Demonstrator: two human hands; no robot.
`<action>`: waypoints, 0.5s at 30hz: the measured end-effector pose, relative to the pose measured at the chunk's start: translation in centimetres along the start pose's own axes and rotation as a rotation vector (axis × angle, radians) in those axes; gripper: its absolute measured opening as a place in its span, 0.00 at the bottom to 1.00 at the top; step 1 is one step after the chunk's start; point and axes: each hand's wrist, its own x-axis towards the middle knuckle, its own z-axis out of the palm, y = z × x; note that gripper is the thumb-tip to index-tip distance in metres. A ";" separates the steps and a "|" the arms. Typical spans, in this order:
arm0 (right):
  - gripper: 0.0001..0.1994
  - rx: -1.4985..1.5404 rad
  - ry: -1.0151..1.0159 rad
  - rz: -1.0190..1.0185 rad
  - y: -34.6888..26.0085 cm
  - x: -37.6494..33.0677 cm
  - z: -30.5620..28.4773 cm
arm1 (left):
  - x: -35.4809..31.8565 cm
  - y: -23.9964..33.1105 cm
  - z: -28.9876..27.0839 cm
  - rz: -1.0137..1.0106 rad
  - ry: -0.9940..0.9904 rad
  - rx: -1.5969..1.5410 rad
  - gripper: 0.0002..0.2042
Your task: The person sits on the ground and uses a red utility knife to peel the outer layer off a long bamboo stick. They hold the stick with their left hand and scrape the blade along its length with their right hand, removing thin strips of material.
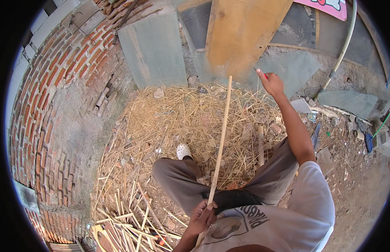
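A long, pale wooden stick (222, 143) slants up from my lap, its far end over the wood shavings. Low in the view, my left hand (202, 215) is closed around its near part; the stick continues below the hand. My right hand (271, 83) is stretched out far to the right of the stick's tip, apart from it. Its fingers are closed on a small red-handled knife (258, 70), mostly hidden in the grip, with a thin dark tip showing. A pale thin strand hangs just below that hand.
Curled shavings (174, 109) cover the ground before my legs. Split wooden strips (136, 227) lie in a heap at lower left. A brick wall (48, 126) rises on the left. Boards (153, 50) and an orange-brown panel (241, 33) lean at the back. Rubble lies right.
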 end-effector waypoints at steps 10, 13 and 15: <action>0.30 0.203 -0.119 -0.998 -10.4 -19.9 -0.6 | 4.5 3.3 1.8 0.231 0.101 0.348 0.14; 0.30 0.191 -0.037 -0.923 -9.4 -18.5 -0.2 | 4.3 2.5 2.5 0.266 0.094 0.395 0.14; 0.31 0.077 0.039 -0.796 -8.3 -16.1 0.3 | 4.4 2.3 2.4 0.267 0.076 0.352 0.14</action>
